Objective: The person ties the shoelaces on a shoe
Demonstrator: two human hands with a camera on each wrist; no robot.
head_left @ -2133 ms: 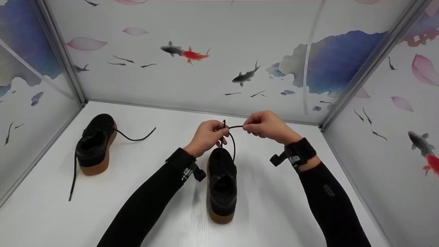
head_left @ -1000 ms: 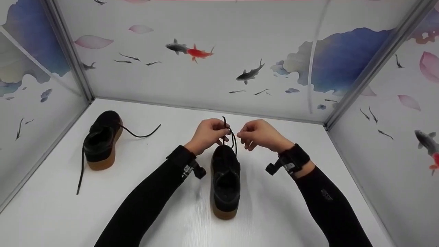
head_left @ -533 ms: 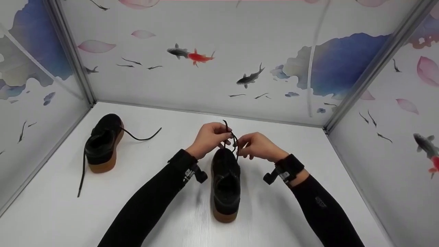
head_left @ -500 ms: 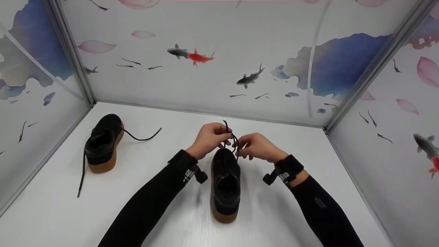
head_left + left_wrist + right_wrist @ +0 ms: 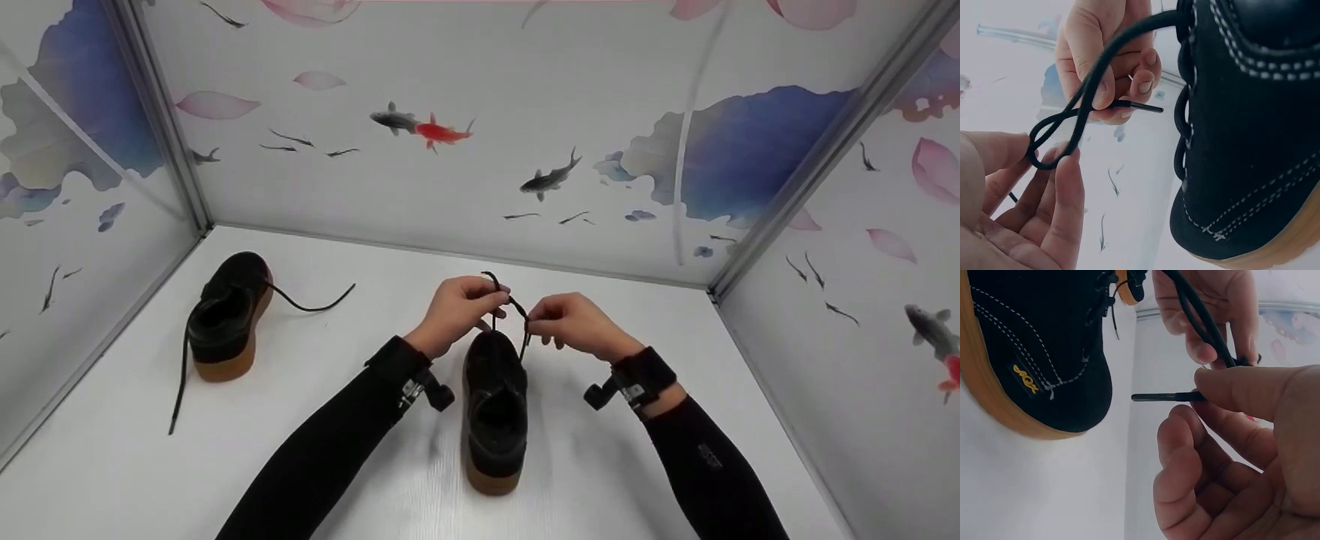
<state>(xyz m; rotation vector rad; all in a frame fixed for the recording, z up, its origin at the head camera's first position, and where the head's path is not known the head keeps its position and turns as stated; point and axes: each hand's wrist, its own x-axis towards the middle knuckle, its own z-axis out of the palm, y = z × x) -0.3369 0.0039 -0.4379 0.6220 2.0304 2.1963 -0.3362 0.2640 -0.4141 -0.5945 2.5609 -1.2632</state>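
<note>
A black shoe [image 5: 495,461] with a tan sole stands upright on the white table, toe pointing away. Just above its toe, my left hand [image 5: 457,311] pinches the black shoelace [image 5: 1086,93], which forms a small crossed loop at the fingertips in the left wrist view. My right hand [image 5: 577,322], to the right of the toe, pinches the lace close to its end between thumb and forefinger. The hard lace tip [image 5: 1154,397] sticks out past those fingers toward the shoe. Another stretch of lace stands up above my left fingers in the head view.
A second black shoe [image 5: 240,274] stands at the left of the table [image 5: 409,472], its loose lace [image 5: 307,309] trailing to both sides. Printed panels with fish and petals [image 5: 217,105] enclose the table at the back and sides, joined by metal posts [image 5: 172,142].
My right hand first held the lace stretched to the right, let it go, came down beside the left hand and now pinches the lace end, slightly farther right. My left hand keeps its pinch.
</note>
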